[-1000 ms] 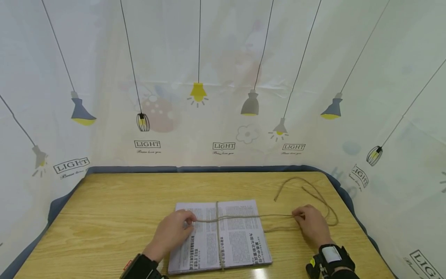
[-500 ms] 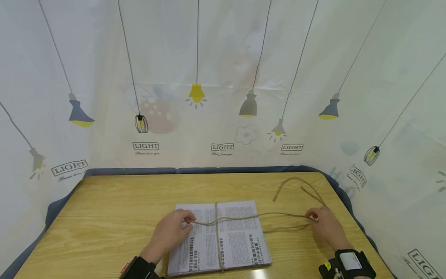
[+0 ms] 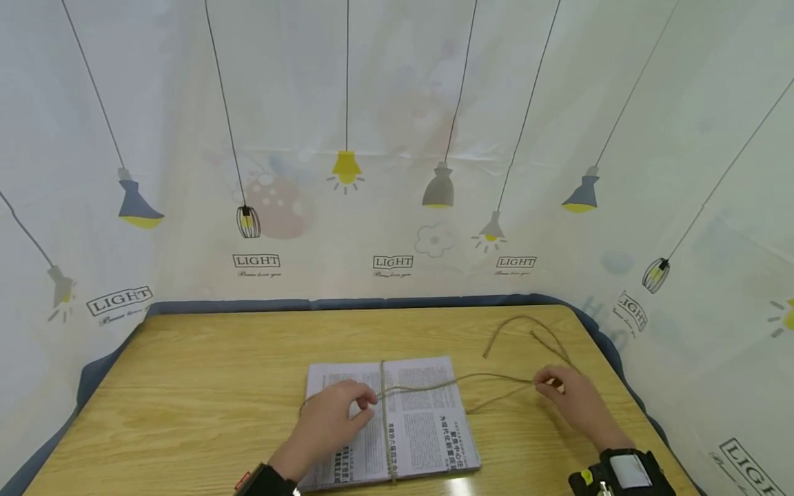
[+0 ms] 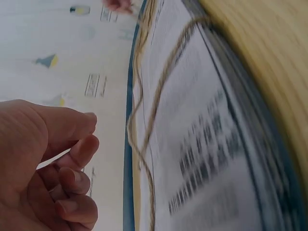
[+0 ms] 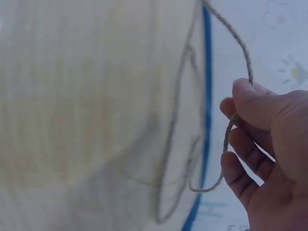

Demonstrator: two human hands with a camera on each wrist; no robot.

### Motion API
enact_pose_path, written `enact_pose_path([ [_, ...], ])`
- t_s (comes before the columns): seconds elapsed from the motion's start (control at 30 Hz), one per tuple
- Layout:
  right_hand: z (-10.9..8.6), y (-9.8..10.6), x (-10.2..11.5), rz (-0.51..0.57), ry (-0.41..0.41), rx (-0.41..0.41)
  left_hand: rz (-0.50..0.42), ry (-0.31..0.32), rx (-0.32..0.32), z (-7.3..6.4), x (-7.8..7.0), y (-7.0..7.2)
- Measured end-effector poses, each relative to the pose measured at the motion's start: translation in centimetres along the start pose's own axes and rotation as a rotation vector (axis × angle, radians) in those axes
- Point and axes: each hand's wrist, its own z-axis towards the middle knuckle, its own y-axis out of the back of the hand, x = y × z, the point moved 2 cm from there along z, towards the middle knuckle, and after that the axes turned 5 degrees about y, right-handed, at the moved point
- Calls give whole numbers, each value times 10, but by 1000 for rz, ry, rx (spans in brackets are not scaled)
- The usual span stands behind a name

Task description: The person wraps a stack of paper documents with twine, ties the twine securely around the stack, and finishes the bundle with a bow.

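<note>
The twine (image 3: 490,374) lies across the papers (image 3: 415,441) at the lower centre of the head view. One strand runs down the stack from its far edge to its near edge; another crosses it in the upper part of the stack and runs off to the right hand (image 3: 573,399), right of centre in the frame. A further strand leaves the stack's right edge and slants up toward the same hand. The right hand pinches the twine between thumb and fingers; in the right wrist view the twine comes down from the top to the pinch at the right, then emerges below and curls toward the lower centre. Beyond that hand, loose twine bends in a loop at the upper right of the table (image 3: 217,386).

The left hand (image 3: 329,417) is over the left part of the papers, near the crossing of the strands. Its fingers are loosely bent, thumb close to forefinger, with nothing held: in the left wrist view the hand sits at the left and the twine runs apart from it, down the middle.

Black straps (image 3: 626,472) circle both wrists at the bottom of the head view. Behind the table stands a pale backdrop (image 3: 279,83) printed with lamps.
</note>
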Motion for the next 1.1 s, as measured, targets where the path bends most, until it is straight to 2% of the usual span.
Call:
enact_pose_path([
  [0.17, 9, 17, 25, -128, 126, -135, -41, -122, 56, 5, -33, -13],
  [0.3, 13, 24, 37, -250, 158, -189, -58, -196, 86, 12, -54, -24],
  [0.43, 10, 29, 32, -299, 94, -279, -68, -231, 104, 15, -64, -31],
  [0.53, 4, 36, 22, -291, -17, -369, -59, -226, 106, 14, -65, -34],
  [0.6, 0, 41, 17, -256, -102, -396, -54, -208, 110, 14, -64, -35],
  [0.7, -2, 44, 11, -161, -211, -364, -56, -183, 111, 13, -60, -35],
  [0.77, -2, 44, 8, -61, -275, -297, -57, -173, 114, 12, -58, -34],
  [0.83, 0, 43, 7, 81, -339, -236, -60, -167, 117, 11, -56, -34],
  [0.9, 2, 43, 6, 256, -398, -215, -62, -162, 118, 10, -54, -35],
  [1.0, 6, 45, 7, 528, -408, -245, -69, -149, 118, 9, -52, -35],
  [1.1, 11, 46, 10, 762, -351, -249, -81, -132, 121, 9, -49, -35],
])
